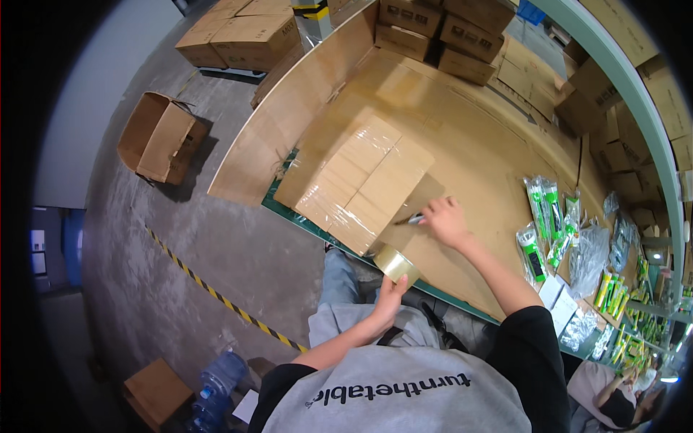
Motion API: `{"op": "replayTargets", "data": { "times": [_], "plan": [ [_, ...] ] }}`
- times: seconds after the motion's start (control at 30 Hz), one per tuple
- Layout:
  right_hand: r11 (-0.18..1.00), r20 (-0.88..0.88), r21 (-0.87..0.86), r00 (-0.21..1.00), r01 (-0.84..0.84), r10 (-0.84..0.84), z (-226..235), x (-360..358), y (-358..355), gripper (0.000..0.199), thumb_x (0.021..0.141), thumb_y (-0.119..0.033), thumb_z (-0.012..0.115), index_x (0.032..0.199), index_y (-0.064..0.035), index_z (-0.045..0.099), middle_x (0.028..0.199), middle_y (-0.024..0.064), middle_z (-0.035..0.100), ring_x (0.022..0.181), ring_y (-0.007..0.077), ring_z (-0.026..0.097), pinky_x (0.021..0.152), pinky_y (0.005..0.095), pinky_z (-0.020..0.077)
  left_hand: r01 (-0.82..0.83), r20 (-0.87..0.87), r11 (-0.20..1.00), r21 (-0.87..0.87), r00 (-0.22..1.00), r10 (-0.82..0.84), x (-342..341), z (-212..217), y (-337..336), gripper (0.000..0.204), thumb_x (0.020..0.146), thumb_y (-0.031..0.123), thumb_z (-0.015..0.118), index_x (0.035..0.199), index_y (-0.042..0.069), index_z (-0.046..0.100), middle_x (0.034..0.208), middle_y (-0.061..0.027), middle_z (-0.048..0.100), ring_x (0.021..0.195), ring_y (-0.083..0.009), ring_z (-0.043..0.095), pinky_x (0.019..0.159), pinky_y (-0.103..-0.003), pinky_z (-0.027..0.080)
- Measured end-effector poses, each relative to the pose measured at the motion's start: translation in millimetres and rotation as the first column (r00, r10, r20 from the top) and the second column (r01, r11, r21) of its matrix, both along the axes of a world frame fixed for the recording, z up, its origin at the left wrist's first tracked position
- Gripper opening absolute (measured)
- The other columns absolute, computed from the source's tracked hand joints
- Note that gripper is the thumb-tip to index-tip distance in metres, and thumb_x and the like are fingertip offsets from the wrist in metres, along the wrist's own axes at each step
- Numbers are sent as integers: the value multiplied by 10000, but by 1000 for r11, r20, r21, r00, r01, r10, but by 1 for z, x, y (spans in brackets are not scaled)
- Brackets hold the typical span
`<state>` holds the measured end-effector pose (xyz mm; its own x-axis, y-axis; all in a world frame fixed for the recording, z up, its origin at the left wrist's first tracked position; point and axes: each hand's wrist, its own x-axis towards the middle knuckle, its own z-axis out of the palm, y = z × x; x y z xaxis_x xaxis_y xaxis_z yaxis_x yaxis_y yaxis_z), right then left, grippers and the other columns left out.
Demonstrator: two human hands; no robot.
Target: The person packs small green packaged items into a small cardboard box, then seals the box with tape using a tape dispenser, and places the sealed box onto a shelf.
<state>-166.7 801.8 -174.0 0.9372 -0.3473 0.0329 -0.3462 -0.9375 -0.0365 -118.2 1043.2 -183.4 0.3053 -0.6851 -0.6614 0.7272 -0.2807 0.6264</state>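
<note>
Tape roll (396,264), clear and brownish, held at the near edge of the surface (476,151), just beside the near corner of a sealed cardboard box (357,180). Left hand (390,294) seen beneath the roll, fingers (385,283) closed around its lower rim. Right hand (445,220) stretched out over the surface to the right of the box, fingers curled shut on a small dark tool (413,219), a pen or a cutter, too small to tell which. Tool tip pointed toward the box's right side, touching or nearly touching; not clear which. Box wrapped with shiny clear tape across its top seam, set at an angle on brown cardboard sheets covering the surface. Green-and-white packaged items (546,220) spread on the right part of the surface, well apart from both hands, with crinkled clear bags (588,260) beside them. Stacked brown cartons (447,36) lined along the far end. On the concrete floor (238,252) to the left, an open empty carton (160,137) tipped on its side, and a yellow-and-black striped line (216,296) running diagonally. Water bottles (216,386) grouped on the floor near the lower left.
</note>
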Motion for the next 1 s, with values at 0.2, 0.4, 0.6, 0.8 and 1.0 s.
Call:
{"op": "replayTargets", "data": {
  "times": [0.2, 0.4, 0.6, 0.8, 1.0],
  "plan": [
    [809, 175, -163, 823, 565, -540, -18, -68, -6, 535, 795, -294, 701, 1243, -51, 537, 1191, 184, 544, 1180, 332, 482, 1024, 473, 337, 97, 21, 995, 10, 995, -97, 0, -1, -1, 376, 970, 295, 536, 1270, 95, 429, 1234, -28, 519, 1095, -122, 500, 911, -308, 404],
    [283, 52, 953, 858, 111, -510, -9, -48, 126, 547, 849, -380, 663, 1206, 15, 537, 1159, 231, 579, 1090, 342, 563, 928, 391, 442, 102, -30, 992, -73, 994, -104, 10, -3, 6, 399, 962, 291, 544, 1289, 82, 450, 1245, -52, 532, 1133, -140, 504, 945, -323, 407],
    [253, -14, 944, 787, 214, -617, -12, -37, 153, 370, 864, -312, 661, 1021, 18, 605, 910, 170, 651, 837, 233, 628, 756, 352, 486, 279, 604, 948, 151, 734, -312, 70, -43, 41, 288, 901, 339, 626, 1005, 72, 653, 829, 31, 574, 737, -68, 499, 632, -278, 388],
    [339, 53, 919, 789, 201, -612, -15, -38, 156, 366, 876, -284, 647, 1068, 13, 554, 932, 175, 643, 853, 268, 624, 776, 359, 480, -48, 286, 985, 167, 958, -1, 74, -9, -7, 243, 883, 305, 672, 1005, 95, 660, 882, 48, 605, 755, -50, 498, 651, -223, 363],
    [311, -12, 913, 778, 265, -628, -8, -25, 155, 334, 886, -234, 620, 1084, -16, 461, 982, 184, 643, 917, 298, 632, 808, 370, 474, -367, 191, 929, 37, 915, 354, 59, -29, -16, 180, 927, 217, 621, 966, 43, 645, 863, 31, 612, 779, -57, 515, 671, -204, 379]
  ]
}}
